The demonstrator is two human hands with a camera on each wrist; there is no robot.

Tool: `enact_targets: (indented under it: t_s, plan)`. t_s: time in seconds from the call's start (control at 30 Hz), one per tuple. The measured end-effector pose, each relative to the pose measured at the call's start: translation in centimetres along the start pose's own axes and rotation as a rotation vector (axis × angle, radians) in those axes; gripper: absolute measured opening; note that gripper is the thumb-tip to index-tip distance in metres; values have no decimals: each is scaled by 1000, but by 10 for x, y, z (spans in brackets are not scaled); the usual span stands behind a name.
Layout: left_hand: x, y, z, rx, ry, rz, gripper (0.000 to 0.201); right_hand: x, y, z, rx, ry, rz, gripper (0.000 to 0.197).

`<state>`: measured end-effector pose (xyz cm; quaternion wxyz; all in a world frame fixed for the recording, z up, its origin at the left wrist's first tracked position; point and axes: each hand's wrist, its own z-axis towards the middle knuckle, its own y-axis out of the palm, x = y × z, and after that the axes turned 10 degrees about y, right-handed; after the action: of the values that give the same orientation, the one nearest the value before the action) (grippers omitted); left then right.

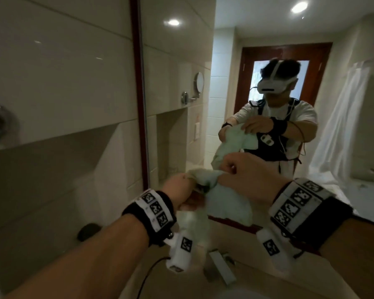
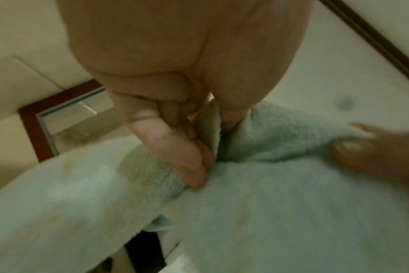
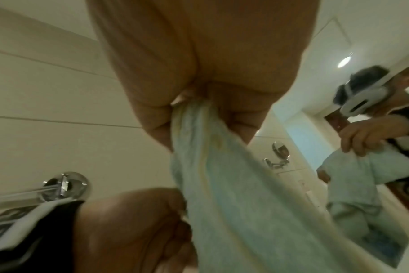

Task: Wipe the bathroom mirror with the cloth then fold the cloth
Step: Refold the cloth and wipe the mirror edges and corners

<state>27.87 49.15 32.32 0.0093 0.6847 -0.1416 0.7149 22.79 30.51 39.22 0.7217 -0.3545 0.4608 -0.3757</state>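
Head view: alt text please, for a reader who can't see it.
Both hands, left hand and right hand, hold a pale green cloth bunched in the air before a wood-framed bathroom mirror, which reflects the person.

Pale green terry cloth [image 1: 227,203], bunched and hanging, in front of the wood-framed bathroom mirror [image 1: 268,35].

Black wristbands [image 1: 151,214], white marker tags.
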Motion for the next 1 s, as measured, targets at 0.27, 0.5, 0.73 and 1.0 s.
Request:
enact_targets:
  t_s: [0.27,0.5,0.73,1.0]
  plan:
    - [53,-41,18,46,248,23,22,16,7,47,-283,144,508,50]
    - [78,-83,32,-57,352,-82,45,0,33,93,-206,-40,430,32]
    - [117,-140,70,99,413,-139,45,-35,14,177,101,-123,134,21]
    - [189,-198,147,176,590,-229,39,-114,-24,267,300,1,157,13]
